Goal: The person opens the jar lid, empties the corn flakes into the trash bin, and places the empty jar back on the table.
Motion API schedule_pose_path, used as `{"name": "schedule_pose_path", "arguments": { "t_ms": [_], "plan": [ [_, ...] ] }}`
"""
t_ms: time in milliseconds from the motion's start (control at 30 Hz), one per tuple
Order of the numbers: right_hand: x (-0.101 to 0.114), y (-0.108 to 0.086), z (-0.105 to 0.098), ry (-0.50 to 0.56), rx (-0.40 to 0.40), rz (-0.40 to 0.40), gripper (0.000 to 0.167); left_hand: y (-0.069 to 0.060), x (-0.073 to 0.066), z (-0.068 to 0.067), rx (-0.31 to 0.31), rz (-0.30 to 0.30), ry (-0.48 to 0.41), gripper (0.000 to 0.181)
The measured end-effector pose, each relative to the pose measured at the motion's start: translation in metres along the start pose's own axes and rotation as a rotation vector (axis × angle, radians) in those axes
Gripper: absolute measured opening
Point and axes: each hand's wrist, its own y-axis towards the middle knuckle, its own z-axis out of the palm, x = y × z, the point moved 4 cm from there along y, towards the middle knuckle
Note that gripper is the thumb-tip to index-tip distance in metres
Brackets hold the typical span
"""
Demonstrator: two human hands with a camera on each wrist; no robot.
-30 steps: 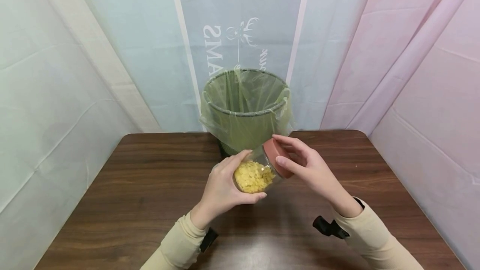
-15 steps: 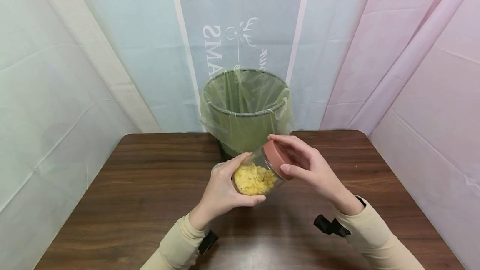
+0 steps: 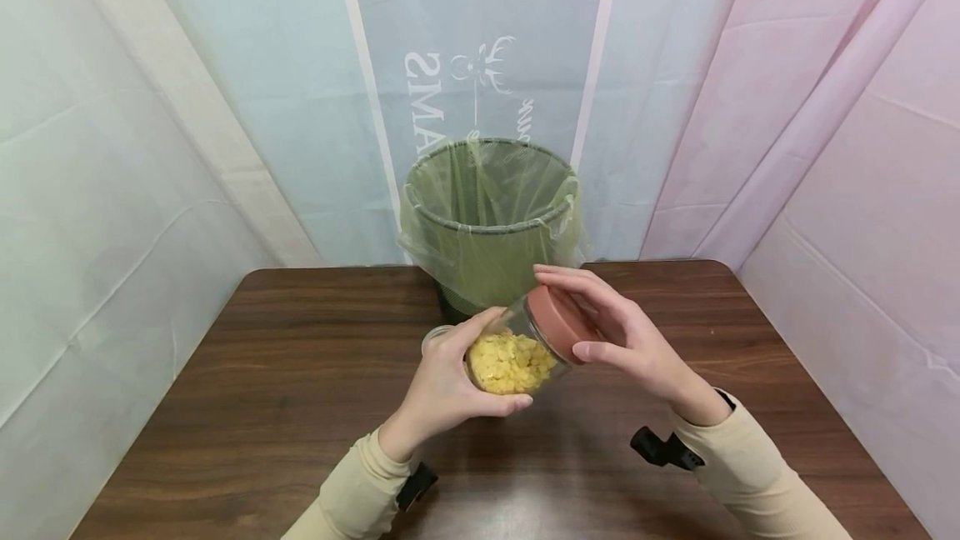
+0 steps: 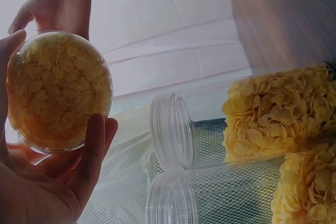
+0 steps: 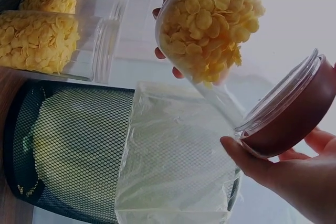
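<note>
My left hand point(image 3: 442, 386) holds a clear jar point(image 4: 60, 90) of yellow flakes point(image 3: 510, 363), its fingers wrapped round the jar's lower part. The jar leans, mouth end up to the right, and the flakes point(image 5: 210, 22) lie toward its base. A reddish-brown lid point(image 3: 558, 322) sits at the jar's mouth. My right hand point(image 3: 626, 327) grips this lid by its rim, thumb on the near side and fingers on the far side. In the right wrist view, the lid point(image 5: 294, 111) and the right hand point(image 5: 294, 177) are seen from the side.
Behind the hands stands a dark mesh bin point(image 3: 453, 298) with a thin translucent liner point(image 3: 487, 261) over its rim. Two more clear-lidded jars of flakes point(image 4: 278, 114) stand near it, mostly hidden by my left hand in the head view. The table point(image 3: 247, 373) is dark wood; cloth walls surround it.
My right thumb has slid down the lid's near side and its fingertips have shifted up and left, so more of the lid shows. The jar has dropped very slightly.
</note>
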Motion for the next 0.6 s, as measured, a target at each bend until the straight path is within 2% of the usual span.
{"name": "schedule_pose_path", "arguments": {
  "t_ms": [133, 233, 467, 600],
  "plan": [
    [0.0, 0.001, 0.001, 0.001, 0.005, -0.016, 0.063, 0.0, -0.001, 0.0, 0.0, 0.017, 0.001, 0.091],
    [-0.002, 0.0, 0.003, 0.007, -0.018, 0.009, 0.065, 0.001, -0.001, 0.0, -0.002, 0.022, -0.003, 0.091],
    [-0.01, -0.005, 0.002, -0.032, -0.124, 0.227, 0.066, 0.001, -0.001, 0.002, -0.018, -0.003, 0.007, 0.091],
    [-0.017, -0.007, 0.001, -0.05, -0.161, 0.292, 0.067, 0.002, -0.001, 0.001, -0.055, 0.024, 0.034, 0.092]
  ]
}}
